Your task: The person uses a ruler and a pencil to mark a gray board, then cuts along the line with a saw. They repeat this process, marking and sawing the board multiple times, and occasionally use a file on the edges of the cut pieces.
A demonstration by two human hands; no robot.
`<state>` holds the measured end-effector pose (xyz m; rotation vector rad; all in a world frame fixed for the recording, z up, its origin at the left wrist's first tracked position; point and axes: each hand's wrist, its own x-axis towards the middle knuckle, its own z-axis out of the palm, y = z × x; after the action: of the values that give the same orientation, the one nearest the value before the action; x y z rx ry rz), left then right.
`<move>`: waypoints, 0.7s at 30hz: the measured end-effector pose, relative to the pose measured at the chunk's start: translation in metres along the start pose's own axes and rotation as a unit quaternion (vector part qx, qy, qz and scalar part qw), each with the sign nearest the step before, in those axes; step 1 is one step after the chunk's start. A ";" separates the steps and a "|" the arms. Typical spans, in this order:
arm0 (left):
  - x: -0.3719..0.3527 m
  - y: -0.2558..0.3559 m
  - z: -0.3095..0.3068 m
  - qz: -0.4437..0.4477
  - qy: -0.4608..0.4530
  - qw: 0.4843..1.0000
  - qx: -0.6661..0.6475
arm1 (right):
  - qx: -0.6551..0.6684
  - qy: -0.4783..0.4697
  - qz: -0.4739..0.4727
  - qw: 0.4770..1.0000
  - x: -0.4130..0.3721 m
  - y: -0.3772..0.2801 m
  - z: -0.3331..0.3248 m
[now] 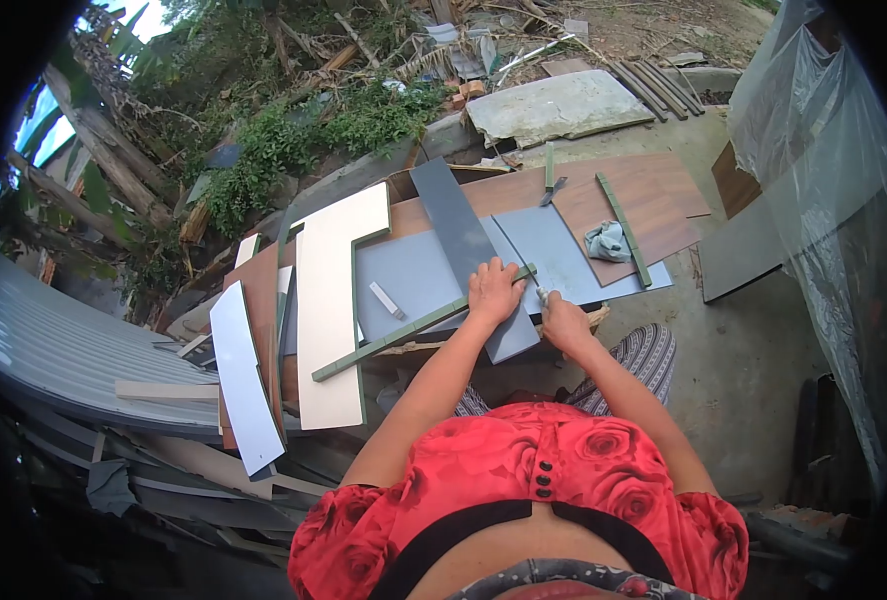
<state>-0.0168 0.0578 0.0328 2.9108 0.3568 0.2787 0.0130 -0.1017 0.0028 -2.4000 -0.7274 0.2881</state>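
Observation:
My left hand presses down on a long green strip with regular marks along it, fingers curled over it near its right end. The strip lies across a dark grey board. My right hand is closed round a thin-bladed cutting tool, its tip part close to the strip's end; whether it is a saw or a knife I cannot make out. Beneath lies a blue-grey panel. A small whitish block rests on that panel, left of my left hand.
Right of my hands, a crumpled cloth and another green strip lie on a brown board. A small blade-like tool lies farther back. Cream cut panels and a white piece are left. Plastic sheeting hangs right.

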 end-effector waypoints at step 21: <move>0.000 0.001 0.002 -0.002 0.004 1.000 0.005 | -0.012 -0.019 0.015 1.000 -0.014 0.000 -0.008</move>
<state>-0.0163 0.0566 0.0315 2.9193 0.3660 0.2886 0.0039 -0.1134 0.0096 -2.4347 -0.7162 0.3389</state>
